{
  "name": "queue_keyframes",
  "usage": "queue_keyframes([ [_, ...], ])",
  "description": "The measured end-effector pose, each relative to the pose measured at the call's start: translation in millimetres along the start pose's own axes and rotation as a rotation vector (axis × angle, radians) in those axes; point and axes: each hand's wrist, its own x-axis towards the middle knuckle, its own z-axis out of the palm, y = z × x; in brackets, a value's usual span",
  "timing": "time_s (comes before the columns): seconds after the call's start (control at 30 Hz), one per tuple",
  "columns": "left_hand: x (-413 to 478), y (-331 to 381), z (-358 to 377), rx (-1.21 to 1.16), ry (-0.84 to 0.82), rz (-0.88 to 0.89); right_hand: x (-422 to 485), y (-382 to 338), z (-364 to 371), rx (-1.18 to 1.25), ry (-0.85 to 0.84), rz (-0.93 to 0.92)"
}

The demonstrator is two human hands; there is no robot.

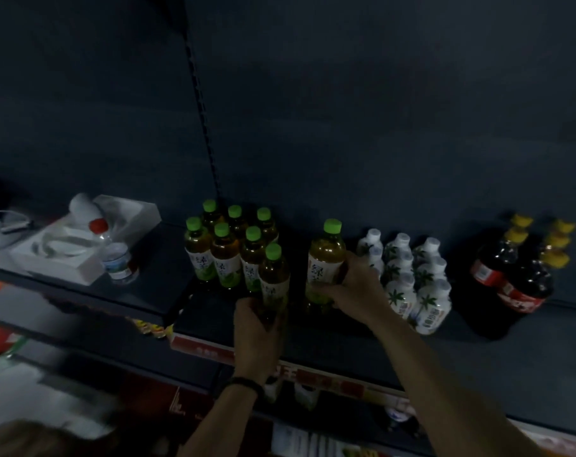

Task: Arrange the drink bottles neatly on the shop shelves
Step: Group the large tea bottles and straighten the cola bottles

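Green-capped amber tea bottles are being lined up: the left hand (255, 328) grips one plastic bottle (273, 278), the right hand (349, 285) another (326, 258). Next, probably, slide both back against the cluster (227, 245) just beyond the left hand.

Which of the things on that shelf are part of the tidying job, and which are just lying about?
Part of the job:
- green-tea bottle in the left hand
- green-tea bottle in the right hand
- green-capped bottle group
- white bottles with leaf labels
- dark cola bottles with yellow caps

Lying about:
- open white box
- red-capped water bottle, tilted against it
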Motion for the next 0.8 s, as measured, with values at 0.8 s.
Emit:
queue_keyframes([
  [0.8, 36, -13, 36, 0.450, 0.075, 0.060, 117, 13, 58, -0.147, -0.225, -0.111],
])
